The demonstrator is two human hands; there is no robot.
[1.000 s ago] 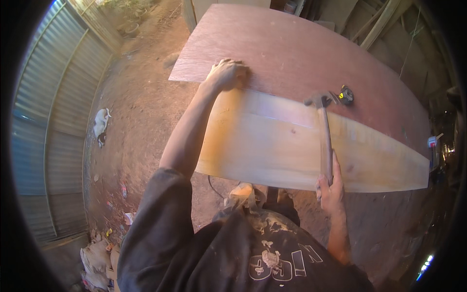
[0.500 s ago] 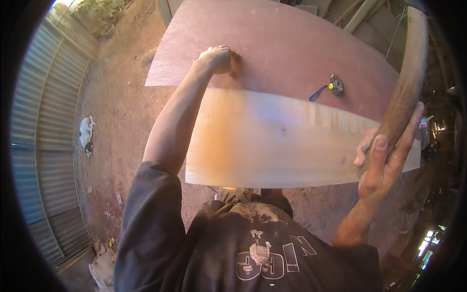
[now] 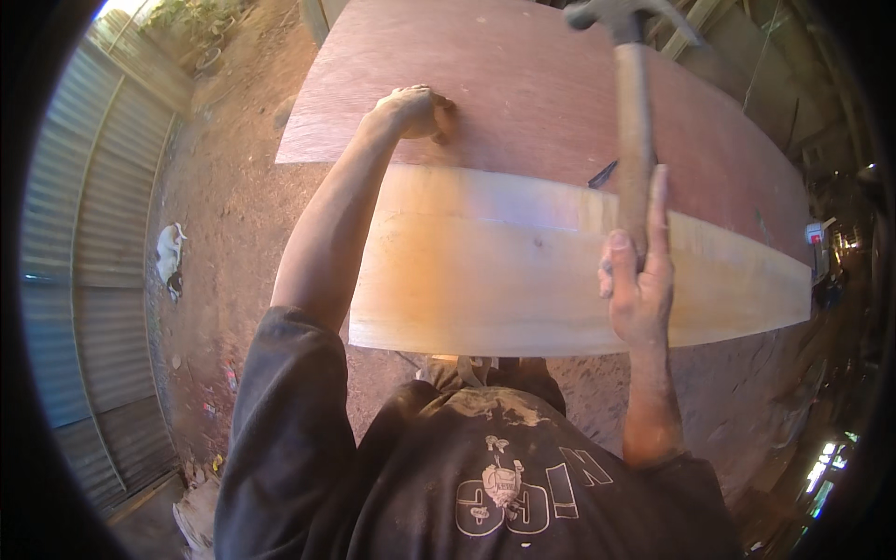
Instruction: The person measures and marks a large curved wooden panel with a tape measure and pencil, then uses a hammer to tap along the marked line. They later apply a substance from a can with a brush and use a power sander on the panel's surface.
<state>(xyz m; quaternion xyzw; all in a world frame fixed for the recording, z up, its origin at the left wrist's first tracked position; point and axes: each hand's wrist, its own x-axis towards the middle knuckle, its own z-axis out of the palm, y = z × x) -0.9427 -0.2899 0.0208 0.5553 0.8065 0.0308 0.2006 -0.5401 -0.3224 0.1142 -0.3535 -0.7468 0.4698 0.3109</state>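
Observation:
My right hand is wrapped round the wooden handle of a claw hammer, which stands upright over the boards with its dark metal head at the top edge of the view. My left hand rests on a reddish plywood sheet, close to its near edge. Its fingers are closed and curl down to the sheet; whatever they pinch is hidden and blurred. Nearer to me lies a pale wooden board along the sheet's near edge. A dark strap shows left of the hammer handle, which covers the tape measure.
A corrugated metal wall runs along the left. On the dirt floor beside it lies a white dog with dark patches. Several planks stand behind the sheet at the upper right, and a small white-and-red object sits past the board's right end.
My right hand has moved left with the hammer, bringing its head into view and its handle across the tape measure. My left hand stays nearly in place.

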